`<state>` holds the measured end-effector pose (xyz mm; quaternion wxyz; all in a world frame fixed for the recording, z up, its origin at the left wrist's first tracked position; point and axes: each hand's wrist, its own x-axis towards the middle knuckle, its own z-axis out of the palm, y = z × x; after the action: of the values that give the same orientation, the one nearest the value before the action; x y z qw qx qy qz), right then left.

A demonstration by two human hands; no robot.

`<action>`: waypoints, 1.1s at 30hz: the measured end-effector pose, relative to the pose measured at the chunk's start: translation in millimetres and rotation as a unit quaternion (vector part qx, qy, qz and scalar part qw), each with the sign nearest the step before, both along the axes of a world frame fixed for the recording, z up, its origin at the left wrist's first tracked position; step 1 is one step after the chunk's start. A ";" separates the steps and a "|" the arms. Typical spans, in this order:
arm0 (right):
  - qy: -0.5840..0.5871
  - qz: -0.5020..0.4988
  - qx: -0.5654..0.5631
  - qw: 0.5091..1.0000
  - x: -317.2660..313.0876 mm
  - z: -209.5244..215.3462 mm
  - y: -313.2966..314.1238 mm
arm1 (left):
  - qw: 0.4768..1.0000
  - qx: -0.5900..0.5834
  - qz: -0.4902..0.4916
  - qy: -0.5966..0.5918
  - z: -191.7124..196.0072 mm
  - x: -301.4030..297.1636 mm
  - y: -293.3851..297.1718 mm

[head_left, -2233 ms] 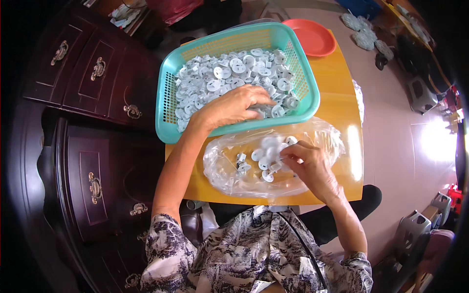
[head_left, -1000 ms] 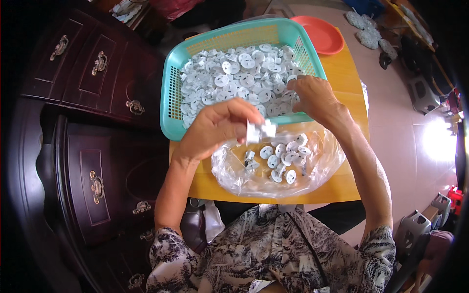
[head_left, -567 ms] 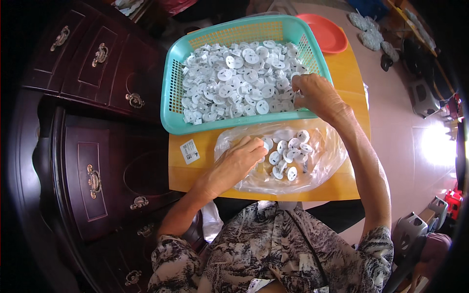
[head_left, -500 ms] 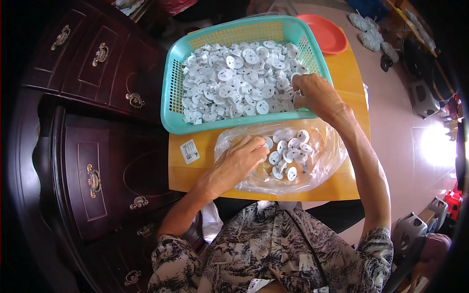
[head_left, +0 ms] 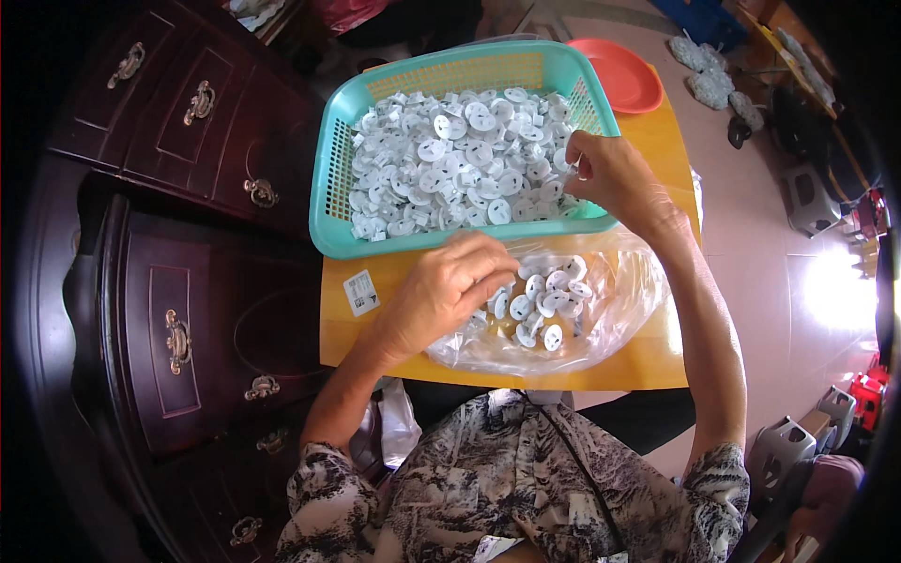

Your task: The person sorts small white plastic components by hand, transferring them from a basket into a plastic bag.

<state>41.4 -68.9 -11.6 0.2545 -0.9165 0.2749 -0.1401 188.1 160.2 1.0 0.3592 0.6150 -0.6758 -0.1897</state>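
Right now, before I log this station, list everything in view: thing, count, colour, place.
Basket: one, teal, back of the table.
Round parts: too many to count, white, heaped in the basket.
Plastic bag: one, clear, front of the table, holding more white parts.
Table: one, yellow-orange, before the person.
Plate: one, orange-red, behind the basket.
Small label: one, white, on the table left of the bag.
Cabinet: dark wood with brass handles, left.
Left hand: at the bag's left edge.
Right hand: at the basket's right rim, fingertips among the parts.
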 end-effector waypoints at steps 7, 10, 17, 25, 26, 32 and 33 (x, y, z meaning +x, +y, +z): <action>0.159 0.053 -0.091 0.982 19.1 -8.1 10.8 | 0.996 -0.065 0.046 -0.035 8.4 19.2 -36.9; 0.134 0.031 -0.076 0.988 21.8 -13.6 10.9 | 0.996 -0.066 0.050 -0.042 3.6 24.0 -51.4; -0.016 0.026 0.012 0.999 6.1 -5.9 1.6 | 0.998 0.002 0.037 -0.042 -10.7 29.5 -80.2; -0.082 0.053 0.190 0.977 -50.0 39.4 82.2 | 0.986 -0.017 0.017 -0.165 -29.8 43.2 -89.9; -0.073 0.073 0.192 0.976 -55.3 31.0 91.8 | 0.980 -0.021 0.021 -0.197 -30.9 44.1 -90.8; 0.021 0.065 0.113 0.991 -55.4 -24.5 125.2 | 0.969 0.017 0.021 -0.246 -31.1 42.4 -97.5; 0.018 0.075 0.084 0.993 -54.3 -29.3 126.5 | 0.967 0.021 0.028 -0.253 -31.7 42.4 -98.2</action>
<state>-12.9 57.6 -40.9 0.3352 -0.9125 0.2204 -0.0801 230.5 62.0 -30.6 0.1690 0.6692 -0.7229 -0.0317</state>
